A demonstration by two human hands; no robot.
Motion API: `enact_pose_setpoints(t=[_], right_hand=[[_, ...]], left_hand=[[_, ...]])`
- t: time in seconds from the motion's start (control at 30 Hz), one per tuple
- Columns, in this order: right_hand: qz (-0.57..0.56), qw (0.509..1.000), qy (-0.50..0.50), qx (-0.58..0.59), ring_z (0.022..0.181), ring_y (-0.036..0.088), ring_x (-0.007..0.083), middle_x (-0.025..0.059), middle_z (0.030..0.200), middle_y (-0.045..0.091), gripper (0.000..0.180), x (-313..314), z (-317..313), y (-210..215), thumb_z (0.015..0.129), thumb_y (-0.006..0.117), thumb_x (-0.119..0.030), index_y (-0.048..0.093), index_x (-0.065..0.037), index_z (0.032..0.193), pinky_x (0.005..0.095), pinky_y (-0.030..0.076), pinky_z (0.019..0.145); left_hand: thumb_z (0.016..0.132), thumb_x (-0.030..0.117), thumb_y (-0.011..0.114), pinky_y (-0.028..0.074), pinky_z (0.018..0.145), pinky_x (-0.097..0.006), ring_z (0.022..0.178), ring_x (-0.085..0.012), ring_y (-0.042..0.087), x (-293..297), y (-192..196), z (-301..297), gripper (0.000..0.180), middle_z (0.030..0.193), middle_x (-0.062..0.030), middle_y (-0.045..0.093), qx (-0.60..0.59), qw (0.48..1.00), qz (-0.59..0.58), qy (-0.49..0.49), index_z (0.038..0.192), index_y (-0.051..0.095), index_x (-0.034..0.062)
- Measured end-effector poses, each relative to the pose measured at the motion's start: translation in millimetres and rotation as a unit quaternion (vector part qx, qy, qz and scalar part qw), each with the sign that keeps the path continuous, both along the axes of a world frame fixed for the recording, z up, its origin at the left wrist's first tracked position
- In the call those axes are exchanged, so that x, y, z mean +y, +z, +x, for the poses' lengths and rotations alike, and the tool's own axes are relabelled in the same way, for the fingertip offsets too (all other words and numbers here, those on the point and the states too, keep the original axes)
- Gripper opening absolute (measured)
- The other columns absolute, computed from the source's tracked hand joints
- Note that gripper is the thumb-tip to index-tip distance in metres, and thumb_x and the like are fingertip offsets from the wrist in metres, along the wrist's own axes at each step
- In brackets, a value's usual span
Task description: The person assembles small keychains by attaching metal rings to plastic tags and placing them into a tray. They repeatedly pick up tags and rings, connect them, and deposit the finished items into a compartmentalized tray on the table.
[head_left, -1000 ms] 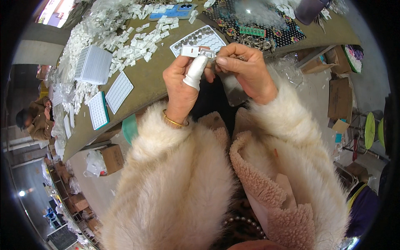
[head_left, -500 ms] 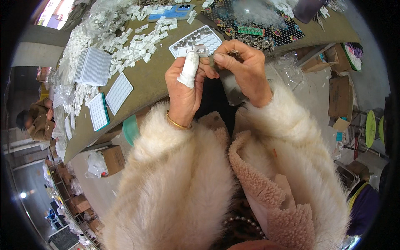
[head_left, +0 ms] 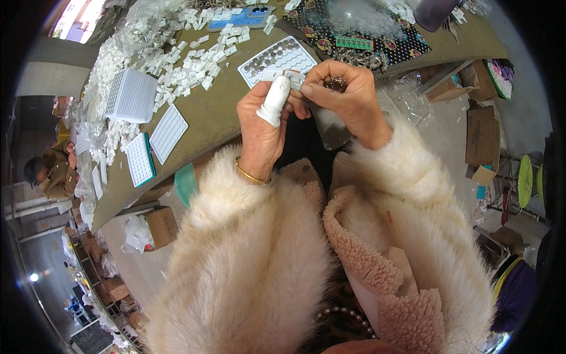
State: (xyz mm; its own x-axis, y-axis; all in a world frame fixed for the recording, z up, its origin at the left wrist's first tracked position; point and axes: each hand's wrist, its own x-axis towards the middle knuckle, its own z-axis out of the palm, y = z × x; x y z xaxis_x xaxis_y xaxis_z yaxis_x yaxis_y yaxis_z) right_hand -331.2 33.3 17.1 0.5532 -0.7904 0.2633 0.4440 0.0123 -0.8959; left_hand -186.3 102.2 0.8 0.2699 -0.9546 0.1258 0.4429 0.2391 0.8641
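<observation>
My left hand (head_left: 257, 133) is closed on a small white plastic piece (head_left: 293, 78), held near the front edge of the table. A white cover (head_left: 276, 97) wraps its thumb. My right hand (head_left: 356, 103) pinches at the right end of that piece, thumb and forefinger meeting it. Several small metal parts (head_left: 336, 84) are tucked in its curled fingers; their exact shape is too small to tell. Just beyond both hands lies a white tray (head_left: 302, 61) with grey round parts (head_left: 268, 58) in its left-hand recesses.
Loose white plastic pieces (head_left: 194, 74) heap across the left of the table (head_left: 218, 112). Nearby are stacked trays (head_left: 131, 94), two single trays (head_left: 169, 133), and a blue phone (head_left: 239, 20). A patterned cloth (head_left: 312, 17) holds metal parts (head_left: 362, 58). Another person (head_left: 59, 168) sits far left.
My left hand has shifted slightly right with the plastic piece. My right thumb and forefinger have come onto the end of the piece.
</observation>
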Motion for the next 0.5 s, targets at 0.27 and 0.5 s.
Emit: enact_pose_setpoints(t=[0.27, 0.5], right_hand=[[0.040, 0.998, 0.045, -0.032, 0.068, 0.064, 0.0144, 0.0109, 0.076, 0.069, 0.008, -3.7, -4.7, -3.4, 0.088, 0.068, 0.000, 0.065, 0.005, 0.083, 0.0269, 0.052, 0.061], [-0.049, 0.987, -0.110, 0.111, 0.069, 0.060, 0.0085, 0.0058, 0.075, 0.067, 0.007, -3.3, -1.6, -4.9, 0.088, 0.067, -0.002, 0.064, 0.004, 0.086, 0.0229, 0.048, 0.061]], left_hand=[[0.100, 0.013, 0.059, 0.052, 0.062, -0.031, 0.064, -0.0161, 0.061, 2.7, 2.0, -0.4, 0.027, 0.079, -0.0097, 0.065, -0.108, 0.993, 0.007, 0.038, 0.116, 0.062, -0.0090], [0.099, 0.008, 0.060, 0.054, 0.066, -0.030, 0.070, -0.0164, 0.064, 5.0, -1.7, -2.9, 0.027, 0.088, -0.0103, 0.067, -0.149, 0.985, -0.034, 0.079, 0.120, 0.060, -0.0079]])
